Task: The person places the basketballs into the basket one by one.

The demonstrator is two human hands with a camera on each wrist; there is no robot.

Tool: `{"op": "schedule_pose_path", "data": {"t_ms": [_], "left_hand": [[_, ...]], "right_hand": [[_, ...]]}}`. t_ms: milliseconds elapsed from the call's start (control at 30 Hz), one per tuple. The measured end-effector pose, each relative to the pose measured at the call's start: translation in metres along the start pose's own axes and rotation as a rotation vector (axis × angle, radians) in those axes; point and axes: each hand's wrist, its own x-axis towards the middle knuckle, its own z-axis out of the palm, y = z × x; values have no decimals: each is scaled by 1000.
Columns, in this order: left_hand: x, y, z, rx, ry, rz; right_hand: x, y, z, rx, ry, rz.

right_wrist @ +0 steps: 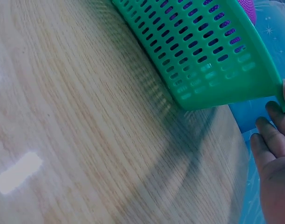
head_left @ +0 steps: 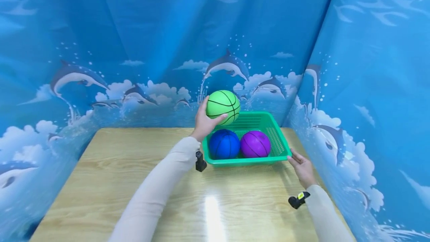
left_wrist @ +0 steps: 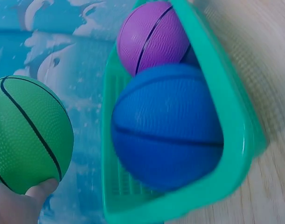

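Observation:
My left hand (head_left: 204, 122) grips a light green ball (head_left: 226, 102) with black lines, its thumb across the ball's lower front. In the head view the ball overlaps the back left of a green plastic basket (head_left: 281, 137). Inside the basket a blue ball (head_left: 224, 144) lies on the left, beside a purple ball (head_left: 255, 144). The left wrist view has the green ball (left_wrist: 32, 133) apart from the basket's rim (left_wrist: 226, 112). At the basket's front right corner, my right hand (head_left: 302, 168) pinches the rim between thumb and fingers (right_wrist: 273, 137).
The basket stands toward the back right of a wooden table (head_left: 134, 160). Behind the table and along its right side hangs a blue curtain (head_left: 151, 29) printed with dolphins and clouds. A small black camera (head_left: 200, 161) sits on the left wrist, another camera (head_left: 298, 199) on the right.

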Motion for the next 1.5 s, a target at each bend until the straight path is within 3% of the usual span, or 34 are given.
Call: {"op": "schedule_pose_path", "data": {"t_ms": [233, 467, 600, 867, 967, 1200, 1500], "left_hand": [[-5, 4, 34, 50, -47, 96], [-12, -3, 49, 8, -62, 46], [-16, -8, 54, 15, -79, 8], [-19, -6, 63, 110, -172, 46], [-20, -5, 64, 134, -203, 48], [-21, -4, 63, 94, -225, 22], [-29, -9, 62, 179, -324, -20]], "right_hand": [[0, 2, 1, 0, 20, 7], [1, 0, 2, 14, 25, 12], [2, -2, 4, 17, 34, 7], [1, -2, 4, 45, 20, -5], [1, 0, 5, 49, 25, -3], [2, 2, 4, 37, 25, -11], [2, 4, 4, 22, 18, -11]]}}
